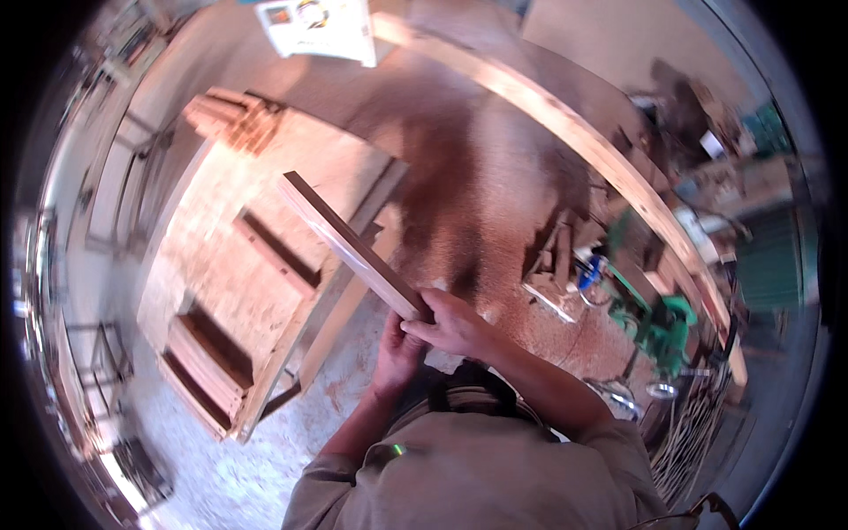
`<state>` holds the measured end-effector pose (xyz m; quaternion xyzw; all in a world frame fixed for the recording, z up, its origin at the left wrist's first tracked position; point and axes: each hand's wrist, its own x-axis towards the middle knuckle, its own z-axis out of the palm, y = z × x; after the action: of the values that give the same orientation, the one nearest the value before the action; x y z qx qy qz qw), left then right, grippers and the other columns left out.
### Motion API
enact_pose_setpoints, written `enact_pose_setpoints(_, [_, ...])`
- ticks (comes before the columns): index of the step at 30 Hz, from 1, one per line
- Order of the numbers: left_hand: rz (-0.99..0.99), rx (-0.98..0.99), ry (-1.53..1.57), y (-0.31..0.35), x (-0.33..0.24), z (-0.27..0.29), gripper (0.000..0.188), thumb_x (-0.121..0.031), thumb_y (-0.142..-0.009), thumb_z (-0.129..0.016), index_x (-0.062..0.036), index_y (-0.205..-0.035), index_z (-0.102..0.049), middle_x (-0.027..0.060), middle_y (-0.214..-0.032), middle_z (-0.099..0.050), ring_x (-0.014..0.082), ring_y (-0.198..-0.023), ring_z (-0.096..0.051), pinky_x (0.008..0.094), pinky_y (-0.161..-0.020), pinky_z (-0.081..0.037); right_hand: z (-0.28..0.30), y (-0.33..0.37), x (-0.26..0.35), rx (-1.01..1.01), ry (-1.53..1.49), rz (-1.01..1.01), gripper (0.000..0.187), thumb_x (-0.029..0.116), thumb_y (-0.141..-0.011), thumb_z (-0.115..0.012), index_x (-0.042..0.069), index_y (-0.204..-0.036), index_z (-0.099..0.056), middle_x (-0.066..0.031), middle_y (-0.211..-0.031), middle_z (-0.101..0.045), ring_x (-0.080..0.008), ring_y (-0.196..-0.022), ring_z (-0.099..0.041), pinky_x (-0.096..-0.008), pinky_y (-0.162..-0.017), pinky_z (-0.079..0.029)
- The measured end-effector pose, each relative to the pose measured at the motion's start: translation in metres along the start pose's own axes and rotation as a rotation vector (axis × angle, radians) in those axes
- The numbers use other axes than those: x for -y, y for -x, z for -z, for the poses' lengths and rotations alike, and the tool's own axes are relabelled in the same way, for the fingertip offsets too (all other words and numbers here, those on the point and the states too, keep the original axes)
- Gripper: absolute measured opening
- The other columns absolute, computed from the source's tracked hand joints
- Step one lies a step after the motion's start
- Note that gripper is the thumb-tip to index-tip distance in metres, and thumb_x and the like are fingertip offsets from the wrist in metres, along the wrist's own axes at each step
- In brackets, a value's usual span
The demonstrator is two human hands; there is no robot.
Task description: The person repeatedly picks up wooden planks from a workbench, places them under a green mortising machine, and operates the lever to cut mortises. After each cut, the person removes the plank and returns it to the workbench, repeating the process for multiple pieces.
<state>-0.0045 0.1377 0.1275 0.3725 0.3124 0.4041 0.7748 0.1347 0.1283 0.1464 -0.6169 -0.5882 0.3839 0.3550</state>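
Observation:
A long, straight strip of reddish wood (353, 247) points away from my body toward the upper left, its far end above a low wooden worktable. My right hand (449, 322) grips its near end, thumb and fingers wrapped round it. Close against it, my left hand (399, 353) is closed on the same end from below and the left; part of its fingers is hidden. On the worktable (199, 243), a shorter wooden piece (276, 256) lies by itself left of the strip.
Several wooden pieces (208, 362) lie at the table's near left corner, and a stack of cut pieces (234, 119) at its far end. A long timber beam (565, 124) spans the right side. A green machine (667, 336) and offcuts (556, 261) stand on the sawdust-covered floor.

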Motion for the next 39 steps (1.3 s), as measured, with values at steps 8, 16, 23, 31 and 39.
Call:
enact_pose_setpoints(8, [0.068,0.084,-0.273,-0.040,0.014,-0.056,0.045,-0.029,-0.096,-0.044,-0.0023,-0.132,-0.039,0.0124,-0.117,-0.054,0.0246,-0.106,-0.055,0.0367,-0.085,-0.049,0.126,0.178,-0.026,-0.116,-0.063,-0.259,0.029,0.022,-0.081,-0.064,0.002,-0.101,-0.056,-0.0182,-0.083,-0.062,-0.0320,-0.077,-0.062,-0.0398,-0.068,-0.047])
enact_pose_setpoints(16, [0.362,0.550,0.243,-0.056,0.044,-0.184,0.035,-0.029,-0.089,-0.056,-0.0074,-0.117,-0.054,0.0097,-0.110,-0.060,0.0236,-0.098,-0.059,0.0354,-0.074,-0.054,0.228,0.322,-0.012,-0.215,0.056,-0.488,0.034,0.030,-0.084,-0.062,0.004,-0.105,-0.057,-0.0163,-0.084,-0.064,-0.0308,-0.080,-0.064,-0.0397,-0.072,-0.049])
enact_pose_setpoints(23, [0.331,0.392,0.233,-0.140,0.069,-0.268,0.029,-0.022,-0.089,-0.053,-0.0049,-0.113,-0.054,0.0138,-0.111,-0.058,0.0285,-0.100,-0.059,0.0365,-0.073,-0.058,0.267,0.435,-0.031,-1.108,-0.071,-0.346,0.024,0.019,-0.090,-0.058,-0.001,-0.104,-0.058,-0.0066,-0.089,-0.064,-0.0142,-0.078,-0.062,-0.0280,-0.070,-0.051])
enact_pose_setpoints(31, [0.383,0.345,0.131,-0.247,0.165,-0.346,0.031,-0.025,-0.095,-0.039,-0.0058,-0.115,-0.052,0.0110,-0.112,-0.061,0.0244,-0.109,-0.056,0.0460,-0.099,-0.041,0.240,0.468,-0.050,-1.345,-0.376,-0.607,0.029,0.020,-0.091,-0.057,-0.005,-0.106,-0.058,-0.0078,-0.084,-0.065,-0.0119,-0.074,-0.062,-0.0260,-0.068,-0.051])
enact_pose_setpoints(39, [0.480,0.295,0.031,-0.279,0.224,-0.377,0.031,-0.029,-0.096,-0.041,-0.0062,-0.116,-0.049,0.0101,-0.111,-0.061,0.0229,-0.106,-0.057,0.0426,-0.096,-0.043,0.216,0.468,-0.065,-1.438,-0.411,-0.740,0.030,0.020,-0.092,-0.056,-0.005,-0.108,-0.057,-0.0075,-0.086,-0.067,-0.0120,-0.077,-0.061,-0.0262,-0.070,-0.050])
